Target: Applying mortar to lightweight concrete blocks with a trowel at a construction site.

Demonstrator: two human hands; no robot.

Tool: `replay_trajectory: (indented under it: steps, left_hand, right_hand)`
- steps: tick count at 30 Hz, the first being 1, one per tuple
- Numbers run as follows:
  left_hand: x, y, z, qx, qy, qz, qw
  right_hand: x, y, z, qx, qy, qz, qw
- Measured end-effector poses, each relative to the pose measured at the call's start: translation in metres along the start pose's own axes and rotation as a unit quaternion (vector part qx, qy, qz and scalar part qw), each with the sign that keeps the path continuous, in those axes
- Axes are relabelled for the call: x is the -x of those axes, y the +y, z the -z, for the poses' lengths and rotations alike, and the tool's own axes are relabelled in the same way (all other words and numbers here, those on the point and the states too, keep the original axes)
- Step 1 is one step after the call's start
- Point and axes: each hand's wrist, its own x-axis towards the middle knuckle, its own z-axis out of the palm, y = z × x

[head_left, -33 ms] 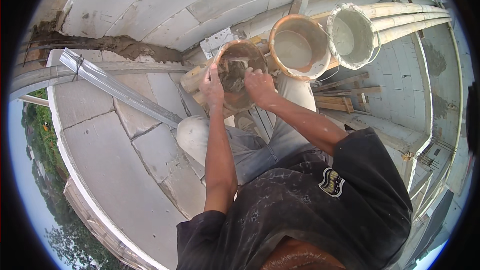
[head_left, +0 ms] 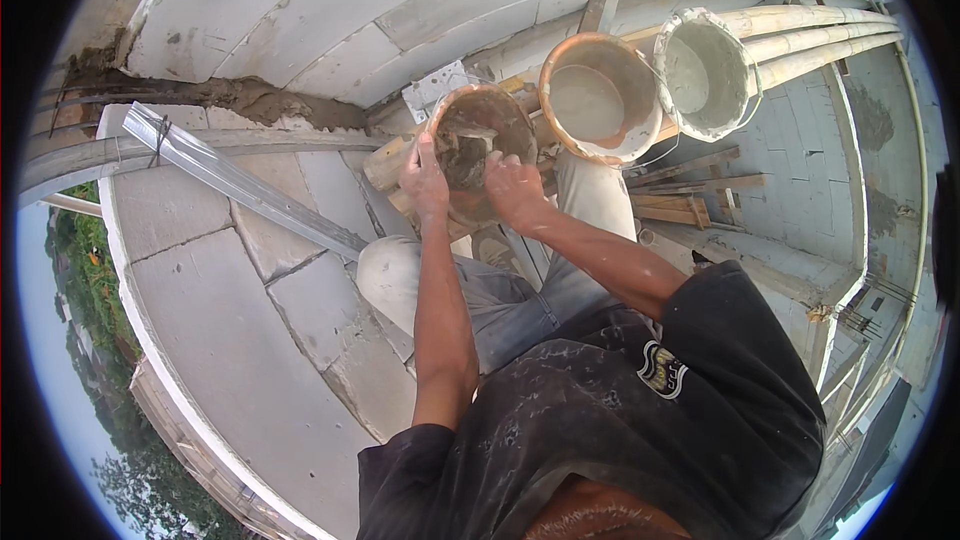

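My left hand (head_left: pixel 424 180) grips the rim of an orange mortar-stained bucket (head_left: pixel 470 202) in front of me. My right hand (head_left: pixel 512 180) is closed at the bucket's right side, on a pale tool (head_left: pixel 483 138) that reaches into grey mortar (head_left: pixel 462 155) inside; the tool's working end is unclear. To the right stand an orange bucket (head_left: pixel 584 100) of pale slurry and a mortar-crusted bucket (head_left: pixel 690 75) with a wire handle.
Bamboo poles (head_left: pixel 820 20) run behind the buckets. A metal channel (head_left: pixel 250 190) lies across the block surface (head_left: pixel 210 290) at left, beside an outer edge. Block walls (head_left: pixel 260 10) rise behind; timber offcuts (head_left: pixel 680 200) lie lower at right.
My right hand has shifted slightly left inside the bucket. The whole view has shifted a few pixels. My left hand stays on the rim.
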Motion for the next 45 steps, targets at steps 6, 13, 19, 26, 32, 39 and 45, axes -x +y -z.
replay_trajectory:
  steps: [6,13,19,26,32,39,45]
  left_hand:
    - [0.007,0.003,0.024,0.015,0.043,-0.007,0.999]
    - [0.027,0.005,0.003,-0.063,-0.015,-0.043,0.997]
    - [0.012,-0.005,0.015,0.003,-0.013,-0.018,1.000]
    - [0.022,-0.001,-0.001,0.021,-0.015,-0.002,1.000]
    - [0.016,0.001,0.008,0.052,0.015,-0.016,0.998]
    - [-0.003,-0.007,0.026,0.057,0.091,0.033,0.994]
    - [0.011,-0.051,0.033,0.159,0.290,0.204,0.921]
  right_hand:
    - [0.044,-0.009,0.010,0.007,-0.050,0.085,0.995]
    - [-0.001,0.048,0.041,0.017,-0.221,0.030,0.975]
    - [0.021,0.064,0.045,-0.116,-0.175,-0.026,0.977]
    - [0.016,0.065,-0.024,-0.335,-0.276,-0.013,0.901]
    - [0.015,0.051,-0.022,-0.470,-0.317,0.041,0.823]
    - [0.023,0.060,-0.020,-0.689,-0.344,-0.031,0.637]
    - [0.068,0.038,0.070,-0.746,-0.207,-0.045,0.632]
